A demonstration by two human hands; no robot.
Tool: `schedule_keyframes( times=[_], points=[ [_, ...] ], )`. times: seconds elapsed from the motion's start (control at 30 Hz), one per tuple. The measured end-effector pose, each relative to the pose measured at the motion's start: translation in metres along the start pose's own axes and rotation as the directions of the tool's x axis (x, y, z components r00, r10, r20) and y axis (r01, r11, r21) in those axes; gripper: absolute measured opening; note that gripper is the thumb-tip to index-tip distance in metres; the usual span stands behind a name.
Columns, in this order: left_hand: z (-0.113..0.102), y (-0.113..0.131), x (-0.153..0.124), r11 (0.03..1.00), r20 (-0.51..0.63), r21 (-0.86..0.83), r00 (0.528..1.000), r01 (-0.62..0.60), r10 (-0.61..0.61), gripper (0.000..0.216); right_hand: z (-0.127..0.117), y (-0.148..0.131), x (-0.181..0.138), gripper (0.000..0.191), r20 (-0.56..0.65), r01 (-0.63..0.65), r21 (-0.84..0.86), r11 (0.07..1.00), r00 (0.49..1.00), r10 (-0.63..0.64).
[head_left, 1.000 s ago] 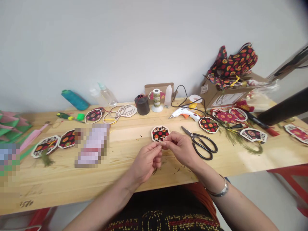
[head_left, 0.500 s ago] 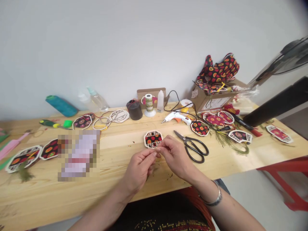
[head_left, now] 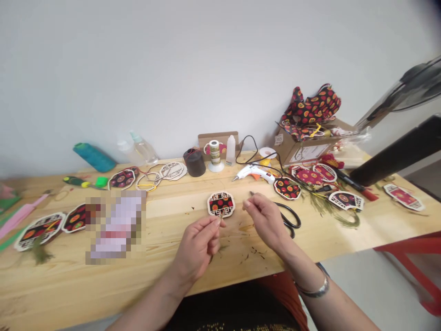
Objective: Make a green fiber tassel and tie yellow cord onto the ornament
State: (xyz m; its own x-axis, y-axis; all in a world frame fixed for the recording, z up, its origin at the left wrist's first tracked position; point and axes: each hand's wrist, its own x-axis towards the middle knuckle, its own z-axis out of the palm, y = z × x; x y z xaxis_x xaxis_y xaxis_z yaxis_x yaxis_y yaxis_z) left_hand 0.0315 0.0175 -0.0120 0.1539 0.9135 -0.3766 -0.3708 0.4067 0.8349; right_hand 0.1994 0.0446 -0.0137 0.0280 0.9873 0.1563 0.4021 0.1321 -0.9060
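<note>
My left hand [head_left: 199,242] is closed in a pinch on a thin olive-green thread, whose tip shows above the fingertips and more strands below the palm. Just beyond it lies an eight-lobed wooden ornament [head_left: 221,202] with black, red-patterned fabric inside a pale lattice frame. Fingers pressed together, my right hand [head_left: 264,221] hovers to the right of the ornament; what it holds, if anything, is too small to make out. Behind that hand rest black-handled scissors [head_left: 295,220], partly covered by it. Dark scraps [head_left: 255,253] are scattered on the wood below.
A white glue gun [head_left: 255,172] with a black cord lies behind the scissors. Spools, bottles and a teal thread cone [head_left: 94,156] line the wall. More ornaments lie left and right. A cardboard box [head_left: 303,151] of fabric stands at the back right, near a dark post [head_left: 396,149].
My hands were together at the ornament's lower edge; now they are apart, the right one moved rightward over the scissors. More of the ornament shows. The view has shifted slightly.
</note>
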Motion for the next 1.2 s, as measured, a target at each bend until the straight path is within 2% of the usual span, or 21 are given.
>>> schedule_keyframes(
  times=[0.13,0.23,0.33,0.43,0.57,0.67,0.87,0.97,1.2],
  points=[
    [0.001,0.000,0.003,1.000,-0.007,-0.011,1.000,0.003,-0.004,0.021,0.004,-0.003,-0.006,0.035,0.224,-0.195,0.247,0.949,0.965,0.140],
    [0.003,-0.002,0.004,1.000,0.016,-0.011,1.000,-0.002,0.002,0.019,0.014,-0.007,-0.011,0.022,0.351,-0.322,0.448,0.834,0.921,0.167],
    [0.004,-0.003,0.003,1.000,0.017,-0.009,1.000,-0.013,0.013,0.019,0.021,-0.008,-0.012,0.020,0.420,-0.429,0.559,0.710,0.884,0.203],
    [0.004,-0.003,0.001,0.999,0.022,0.030,0.999,-0.023,0.023,0.019,0.023,-0.007,-0.011,0.022,0.431,-0.468,0.604,0.645,0.873,0.230],
    [0.004,-0.004,-0.002,0.991,0.044,0.121,0.998,-0.052,0.047,0.016,0.023,-0.008,-0.010,0.015,0.389,-0.429,0.607,0.669,0.894,0.221],
    [0.004,-0.004,-0.004,0.989,0.057,0.137,0.998,-0.048,0.040,0.017,0.022,-0.009,-0.010,0.017,0.368,-0.393,0.601,0.695,0.909,0.196],
    [0.002,0.003,-0.005,0.990,0.137,-0.040,0.982,0.139,-0.132,0.021,0.021,-0.006,-0.011,0.017,0.366,-0.381,0.573,0.726,0.911,0.189],
    [-0.001,0.005,-0.003,0.982,0.188,-0.029,0.966,0.185,-0.176,0.019,0.020,-0.003,-0.010,0.017,0.362,-0.375,0.555,0.742,0.912,0.191],
    [-0.001,0.002,0.000,0.993,0.170,0.074,0.980,0.091,-0.102,0.016,0.019,-0.003,-0.012,0.016,0.392,-0.362,0.573,0.735,0.909,0.142]
  ],
)
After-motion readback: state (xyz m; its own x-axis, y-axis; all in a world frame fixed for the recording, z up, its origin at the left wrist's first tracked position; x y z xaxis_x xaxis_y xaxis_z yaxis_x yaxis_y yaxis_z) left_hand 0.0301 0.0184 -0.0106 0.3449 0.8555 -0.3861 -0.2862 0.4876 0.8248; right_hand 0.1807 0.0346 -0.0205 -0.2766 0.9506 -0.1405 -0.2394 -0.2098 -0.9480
